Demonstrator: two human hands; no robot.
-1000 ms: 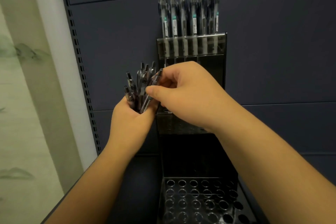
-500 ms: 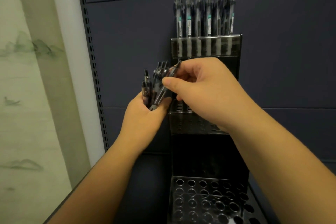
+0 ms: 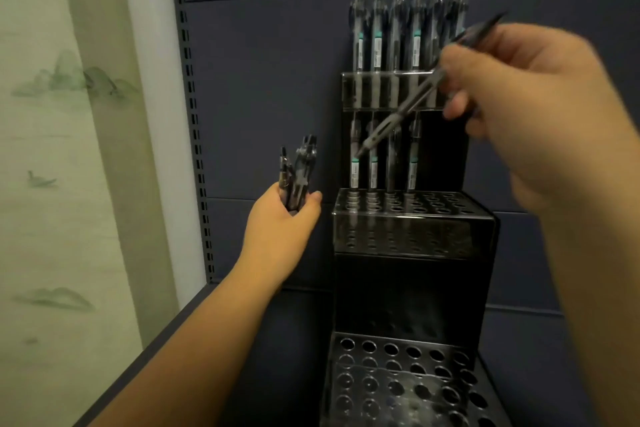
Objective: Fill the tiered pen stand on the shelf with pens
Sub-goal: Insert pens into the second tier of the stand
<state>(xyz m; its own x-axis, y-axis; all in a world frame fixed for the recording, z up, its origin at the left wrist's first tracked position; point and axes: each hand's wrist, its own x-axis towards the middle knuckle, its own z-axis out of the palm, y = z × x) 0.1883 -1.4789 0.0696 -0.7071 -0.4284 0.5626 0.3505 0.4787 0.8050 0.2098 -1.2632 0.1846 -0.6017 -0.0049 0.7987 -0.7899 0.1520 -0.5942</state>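
The black tiered pen stand (image 3: pixel 412 232) stands against the dark back panel. Its top tier is lined with a row of upright pens (image 3: pixel 396 28). The middle tier carries several pens (image 3: pixel 374 163) in its back row, and the bottom tier (image 3: pixel 391 378) shows only bare holes. My left hand (image 3: pixel 280 229) grips a bundle of pens (image 3: pixel 298 170) upright, just left of the stand. My right hand (image 3: pixel 519 107) pinches a single pen (image 3: pixel 401 107) slanted tip-down to the left, its tip hovering over the middle tier's pens.
A perforated shelf upright (image 3: pixel 194 114) runs down the left of the back panel (image 3: pixel 270 80). Beyond it hangs a pale wall with an ink landscape print (image 3: pixel 62 114). The dark shelf floor (image 3: pixel 270 357) extends left of the stand.
My right hand has pulled one pen out of the bundle and carried it up and right, over the middle tier. My left hand stays beside the stand with the remaining pens.
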